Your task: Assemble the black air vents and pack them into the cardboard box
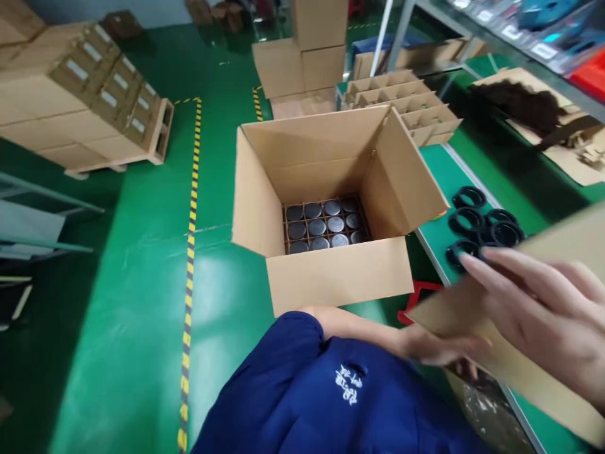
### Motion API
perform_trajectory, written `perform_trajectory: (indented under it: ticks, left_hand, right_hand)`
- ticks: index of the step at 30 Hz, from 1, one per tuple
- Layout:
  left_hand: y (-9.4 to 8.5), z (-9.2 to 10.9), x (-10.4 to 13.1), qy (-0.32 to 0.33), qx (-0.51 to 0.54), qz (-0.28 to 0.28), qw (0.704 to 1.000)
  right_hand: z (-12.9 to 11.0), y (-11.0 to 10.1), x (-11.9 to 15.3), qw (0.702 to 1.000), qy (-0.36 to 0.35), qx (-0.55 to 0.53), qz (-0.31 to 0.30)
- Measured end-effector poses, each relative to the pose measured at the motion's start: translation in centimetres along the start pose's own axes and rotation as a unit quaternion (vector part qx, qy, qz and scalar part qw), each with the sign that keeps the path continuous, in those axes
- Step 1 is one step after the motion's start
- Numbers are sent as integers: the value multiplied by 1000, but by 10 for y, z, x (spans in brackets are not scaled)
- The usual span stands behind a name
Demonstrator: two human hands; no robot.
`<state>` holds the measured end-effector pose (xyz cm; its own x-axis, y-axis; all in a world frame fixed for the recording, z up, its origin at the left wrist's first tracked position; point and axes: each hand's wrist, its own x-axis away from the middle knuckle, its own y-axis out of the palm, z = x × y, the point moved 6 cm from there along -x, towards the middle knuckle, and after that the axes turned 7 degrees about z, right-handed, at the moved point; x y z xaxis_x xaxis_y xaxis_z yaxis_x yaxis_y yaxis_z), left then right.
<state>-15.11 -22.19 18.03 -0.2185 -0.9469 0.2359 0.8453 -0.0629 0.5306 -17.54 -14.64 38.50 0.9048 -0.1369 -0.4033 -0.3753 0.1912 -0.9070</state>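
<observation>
A flat cardboard sheet [524,372] is tilted at the lower right, partly out of frame. My left hand [430,345] reaches across my body and is closed on its lower left edge; some fingertips are hidden. Against the same sheet, my right hand [543,302] shows its fingers stretched out, smeared by motion. Just beyond those fingertips, several black rings [505,233] lie on a green bench [437,167]. Before me stands a carton [326,142] with raised flaps. Inside it, round grey-topped cans [335,224] sit upright in a cardboard divider grid.
Cardboard dividers [401,94] stand at the bench's far end. A red plastic object [418,296] is beneath the near flap. Stacked cartons [89,82] rest on a pallet [163,132] at left. Metal shelving [520,57] borders the right; yellow-black tape [191,239] crosses the floor.
</observation>
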Motion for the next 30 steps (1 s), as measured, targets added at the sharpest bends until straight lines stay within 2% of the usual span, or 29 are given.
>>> perform_trajectory:
  ticks: [2, 5, 7, 9, 11, 13, 16, 18, 20, 23, 27, 30]
  left_hand:
    - [-64, 31, 30, 25, 91, 145, 985]
    - [-148, 75, 86, 63, 144, 356, 921]
    - [-193, 103, 124, 96, 164, 467, 864]
    - [-227, 131, 155, 129, 161, 531, 822]
    - [-251, 163, 178, 152, 135, 544, 814]
    - [-263, 196, 195, 177, 95, 520, 830]
    - [-261, 239, 220, 233, 38, 478, 846]
    - [-256, 254, 239, 277, 0, 492, 825]
    - [-254, 253, 256, 313, -34, 535, 784]
    - [-257, 223, 265, 312, -57, 597, 737]
    - [-267, 154, 252, 209, -54, 663, 717]
    - [-284, 109, 227, 103, -99, 687, 713]
  right_hand:
    - [-5, 33, -34, 999, -43, -1, 10]
    - [-8, 80, -65, 996, -67, -49, 17]
    - [-15, 113, -75, 992, -87, -90, -18]
    - [-22, 143, -84, 989, -95, -93, -63]
    - [-28, 161, -100, 989, -92, -91, -70]
    - [-29, 164, -121, 991, -78, -102, -38]
    - [-22, 157, -148, 992, -35, -122, -9]
    - [-11, 154, -157, 994, 0, -112, -16]
    - [-1, 163, -159, 994, 29, -95, -50]
    - [5, 202, -155, 985, 40, -90, -142]
    - [-4, 266, -155, 966, 36, -147, -209]
    - [-15, 306, -164, 953, 31, -187, -236]
